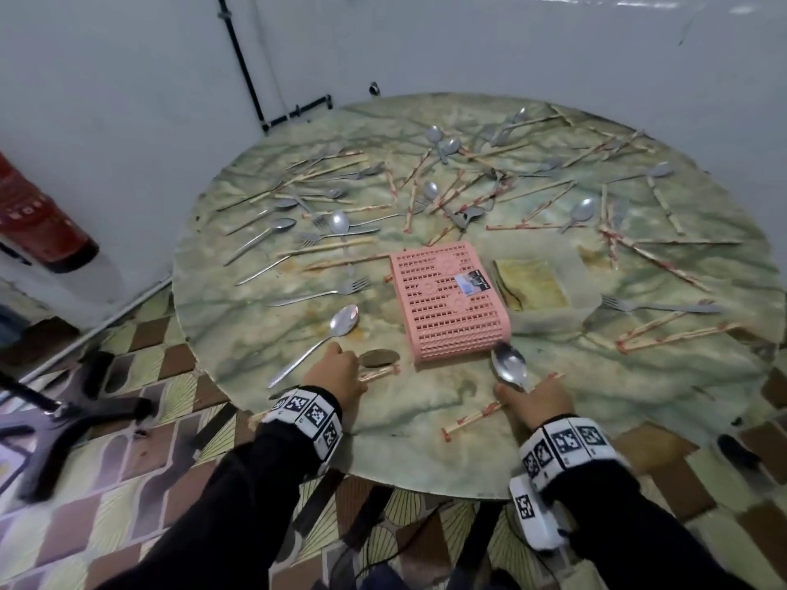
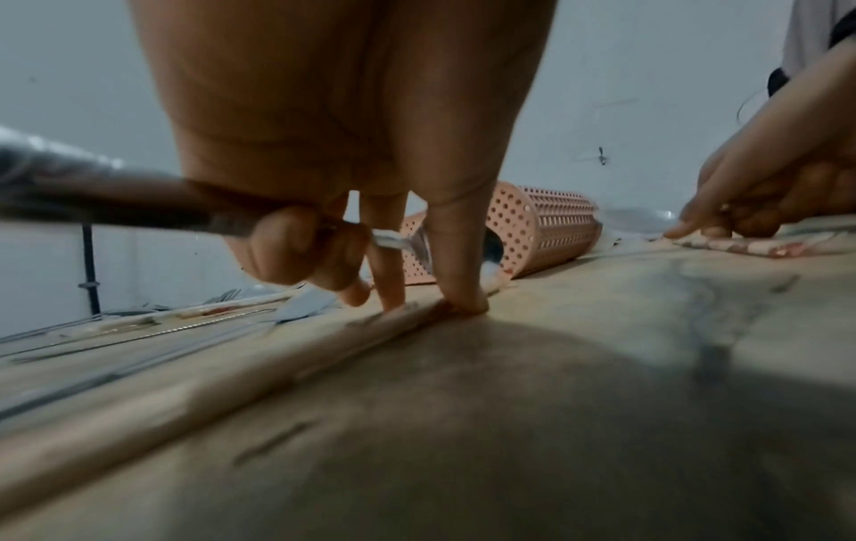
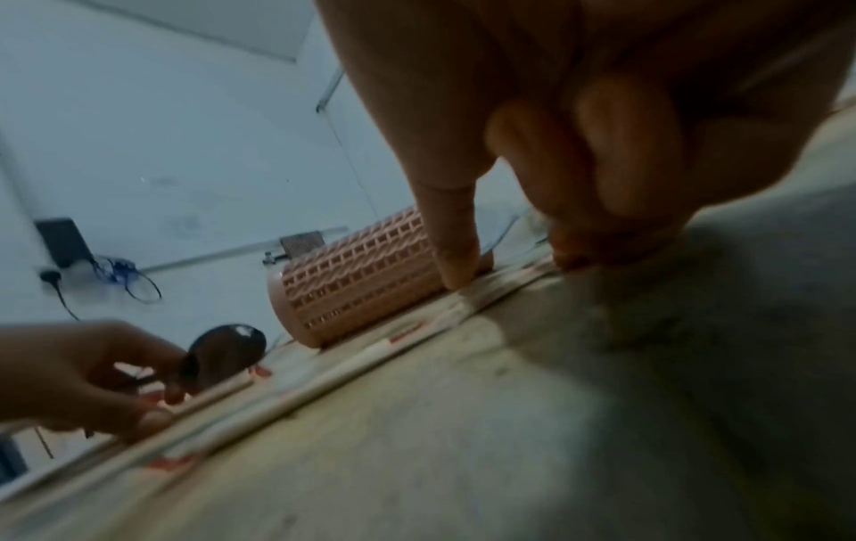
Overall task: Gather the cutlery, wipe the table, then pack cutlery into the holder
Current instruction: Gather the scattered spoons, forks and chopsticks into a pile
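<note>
Cutlery lay scattered over marble table (image 1: 426,440), pink holder (image 1: 447,300) on side at centre. Our left hand (image 1: 338,374) gripped spoon (image 1: 380,358), fingertips pressing chopstick (image 1: 379,373). Our right hand (image 1: 538,402) held spoon (image 1: 509,364), pinching chopsticks (image 1: 472,417). We judged best: slide sticks together, then lift.

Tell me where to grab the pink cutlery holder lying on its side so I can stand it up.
Grip the pink holder across its long perforated sides, from above. It lies flat mid-table, open top facing you, with a spoon bowl at its near corner.
</note>
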